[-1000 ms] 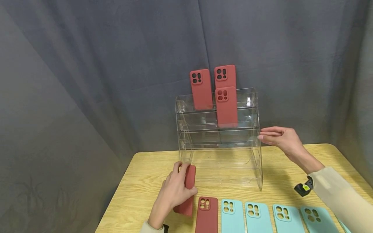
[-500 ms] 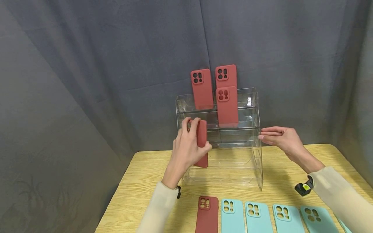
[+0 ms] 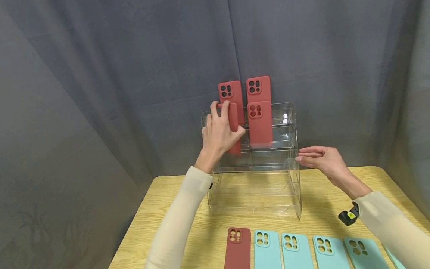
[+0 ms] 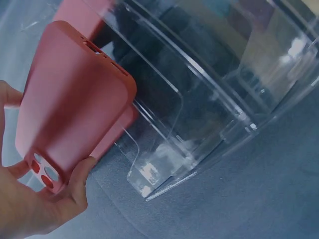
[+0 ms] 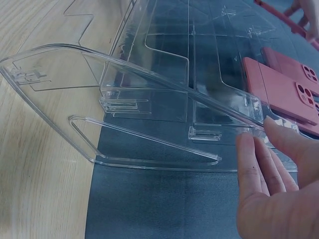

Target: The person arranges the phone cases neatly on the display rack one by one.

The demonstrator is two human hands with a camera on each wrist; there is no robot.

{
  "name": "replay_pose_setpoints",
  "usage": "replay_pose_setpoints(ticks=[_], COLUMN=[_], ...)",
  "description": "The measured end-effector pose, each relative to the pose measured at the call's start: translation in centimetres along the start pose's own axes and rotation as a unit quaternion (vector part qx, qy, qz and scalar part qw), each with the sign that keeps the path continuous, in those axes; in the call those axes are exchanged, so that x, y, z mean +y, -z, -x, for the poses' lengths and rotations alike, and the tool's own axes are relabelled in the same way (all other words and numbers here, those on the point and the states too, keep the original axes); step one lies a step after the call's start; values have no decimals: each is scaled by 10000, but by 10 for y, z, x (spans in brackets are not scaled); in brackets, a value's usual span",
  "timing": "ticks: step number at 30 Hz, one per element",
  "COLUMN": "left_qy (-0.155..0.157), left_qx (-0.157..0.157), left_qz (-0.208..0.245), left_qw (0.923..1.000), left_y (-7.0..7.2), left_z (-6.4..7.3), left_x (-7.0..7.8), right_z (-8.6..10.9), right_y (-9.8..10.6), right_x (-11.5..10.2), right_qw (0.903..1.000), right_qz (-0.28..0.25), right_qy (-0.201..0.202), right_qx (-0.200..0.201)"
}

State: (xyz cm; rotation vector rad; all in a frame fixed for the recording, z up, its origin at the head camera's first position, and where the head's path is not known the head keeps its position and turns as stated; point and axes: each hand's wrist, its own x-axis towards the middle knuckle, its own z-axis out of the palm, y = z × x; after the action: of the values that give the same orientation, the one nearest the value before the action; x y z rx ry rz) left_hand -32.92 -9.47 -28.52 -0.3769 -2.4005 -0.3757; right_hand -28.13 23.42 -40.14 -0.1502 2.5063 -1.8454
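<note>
My left hand [image 3: 216, 134] grips a red phone case [image 4: 75, 94] by its edges, fingers over the camera-cutout end and thumb at the side. The case is raised before the left part of a clear acrylic display stand [image 3: 255, 171], level with its upper tiers. In the head view the hand partly covers it. At the stand's right side, my right hand [image 3: 324, 162] pinches the edge of the side panel [image 5: 164, 83] between thumb and fingers. Two red phone cases stand in the top tier, one at left [image 3: 232, 89] and one at right [image 3: 258, 86]; another red case [image 3: 260, 129] stands one tier lower.
On the wooden table [image 3: 168, 201], along the front, lie a dark red phone case [image 3: 237, 248] and several turquoise phone cases [image 3: 267, 250] in a row. A grey curtain [image 3: 134, 74] hangs behind the stand. The right forearm passes over the rightmost turquoise cases.
My left hand has lifted the red phone case from the table's left front up to the stand's upper tiers. My right hand has stayed at the side panel.
</note>
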Motion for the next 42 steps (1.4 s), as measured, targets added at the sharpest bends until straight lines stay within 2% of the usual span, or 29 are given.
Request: replay_pose_setpoints(ticks=[6, 11, 19, 25, 33, 42], left_qy=[43, 201, 266, 357, 572, 587], left_qx=[48, 157, 192, 381, -30, -71], left_qz=[-405, -646, -749, -610, -782, -588], left_qw=[9992, 9976, 9967, 9968, 9953, 9965], left_y=[-7, -20, -43, -50, -60, -61], left_z=[-27, -35, -28, -23, -14, -9], left_x=[5, 4, 7, 6, 3, 3], right_z=[0, 0, 0, -1, -2, -2], right_y=[0, 1, 1, 0, -3, -4], right_x=[-1, -2, -2, -2, -1, -3], right_qw=[10000, 10000, 10000, 10000, 10000, 9999], right_qz=[4, 81, 40, 29, 27, 27], right_qy=[-16, -38, 14, 47, 81, 103], right_qx=[-18, -25, -16, -30, -18, -21])
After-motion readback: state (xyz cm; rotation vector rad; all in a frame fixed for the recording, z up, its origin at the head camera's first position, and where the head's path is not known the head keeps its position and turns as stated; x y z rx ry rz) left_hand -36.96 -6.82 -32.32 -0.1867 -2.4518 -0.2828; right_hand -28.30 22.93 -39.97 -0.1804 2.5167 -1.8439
